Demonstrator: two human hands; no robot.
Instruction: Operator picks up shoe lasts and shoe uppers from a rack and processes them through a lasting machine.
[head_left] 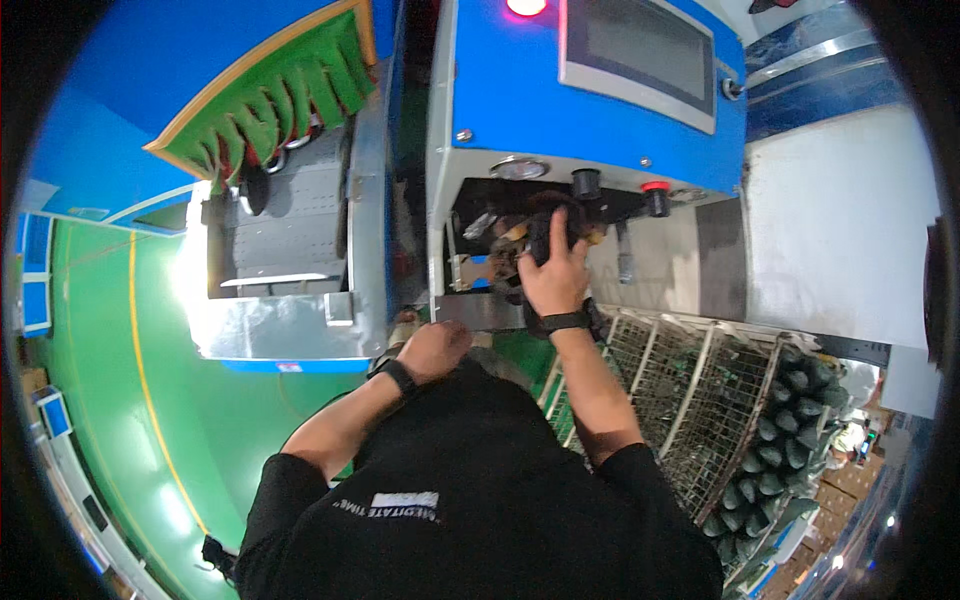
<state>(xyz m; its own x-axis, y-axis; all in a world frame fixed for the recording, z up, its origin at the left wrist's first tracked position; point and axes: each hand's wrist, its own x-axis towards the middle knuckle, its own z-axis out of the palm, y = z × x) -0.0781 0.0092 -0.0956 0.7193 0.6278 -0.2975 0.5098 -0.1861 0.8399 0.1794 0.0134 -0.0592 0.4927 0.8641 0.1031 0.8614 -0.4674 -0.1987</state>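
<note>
My right hand (557, 278), with a black band on its wrist, is under the front overhang of a blue and white machine (600, 110). Its index finger points forward and the thumb is spread aside, over a dark piece (541, 238) that it appears to grip; the kind cannot be made out. Metal and yellowish machine parts (505, 262) surround that piece, partly in shadow. My left hand (435, 350), also with a black wristband, is curled closed near my waist, below the machine's left corner. What it holds, if anything, is hidden.
Above my hands are a screen (640, 50), a lit red lamp (526, 6), a black knob (586, 184) and a red button (655, 188). Left stands a metal-framed conveyor (290, 215) with a green fringe curtain (290, 110). A wire rack (690, 400) with dark green rounded pieces (770, 450) is at right.
</note>
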